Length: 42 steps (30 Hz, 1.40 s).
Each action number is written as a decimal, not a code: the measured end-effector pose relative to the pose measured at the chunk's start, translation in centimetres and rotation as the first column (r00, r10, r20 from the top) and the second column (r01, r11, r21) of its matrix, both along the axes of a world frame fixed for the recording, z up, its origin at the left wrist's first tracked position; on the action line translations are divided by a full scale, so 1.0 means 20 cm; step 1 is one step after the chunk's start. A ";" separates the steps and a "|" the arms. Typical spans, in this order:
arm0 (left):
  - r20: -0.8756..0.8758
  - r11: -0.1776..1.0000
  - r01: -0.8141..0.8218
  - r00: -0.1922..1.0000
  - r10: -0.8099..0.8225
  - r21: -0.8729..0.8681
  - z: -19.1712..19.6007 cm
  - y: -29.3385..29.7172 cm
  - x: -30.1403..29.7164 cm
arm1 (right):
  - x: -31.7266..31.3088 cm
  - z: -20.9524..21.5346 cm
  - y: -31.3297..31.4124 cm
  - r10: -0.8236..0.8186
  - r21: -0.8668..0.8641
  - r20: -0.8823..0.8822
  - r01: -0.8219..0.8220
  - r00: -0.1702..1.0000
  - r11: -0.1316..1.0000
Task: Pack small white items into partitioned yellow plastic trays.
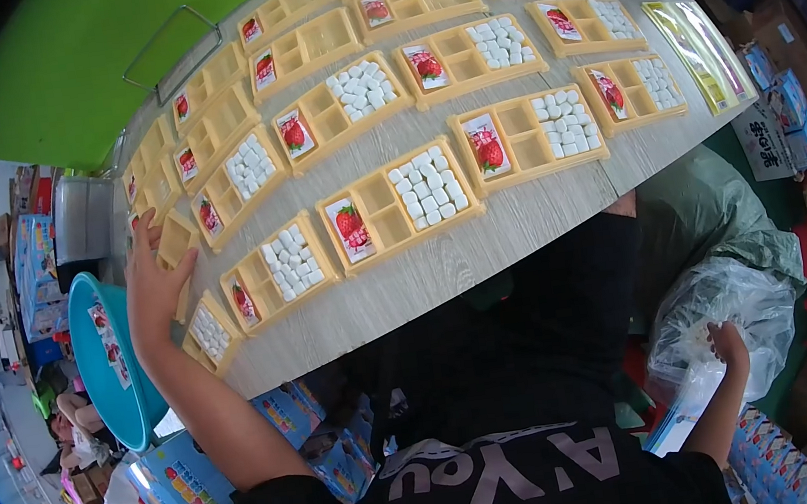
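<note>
Many yellow compartment trays (389,215) lie in rows on a grey wooden table (426,274). Each holds a small packet with a strawberry picture (351,230); several also hold white cubes (428,188). My left hand (153,283) rests flat with fingers spread on a tray (179,241) at the table's left edge, holding nothing. My right hand (729,345) reaches down to the right of my body and grips the edge of a clear plastic bag (708,310) beside the table.
A teal basin (104,359) with packets sits left of the table. Blue printed cartons (185,485) are stacked below it and at lower right (772,464). Clear flat packs (701,49) lie on the table's right end. A green wall stands behind.
</note>
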<state>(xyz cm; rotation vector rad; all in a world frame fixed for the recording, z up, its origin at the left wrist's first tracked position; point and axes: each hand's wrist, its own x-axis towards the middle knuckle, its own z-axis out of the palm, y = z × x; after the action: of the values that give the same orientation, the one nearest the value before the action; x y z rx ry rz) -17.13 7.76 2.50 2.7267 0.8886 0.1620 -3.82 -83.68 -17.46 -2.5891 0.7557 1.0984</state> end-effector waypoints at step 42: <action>0.066 0.644 0.765 0.642 -0.764 0.005 0.05 -1.29 0.31 | -0.09 0.12 0.02 0.001 0.035 0.060 -0.003 0.998 0.999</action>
<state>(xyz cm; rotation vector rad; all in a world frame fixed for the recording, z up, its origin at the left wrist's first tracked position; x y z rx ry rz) -10.86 -18.07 3.52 2.7862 -0.3494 0.0557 -5.56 -83.25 -15.06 -2.5812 0.7141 1.0206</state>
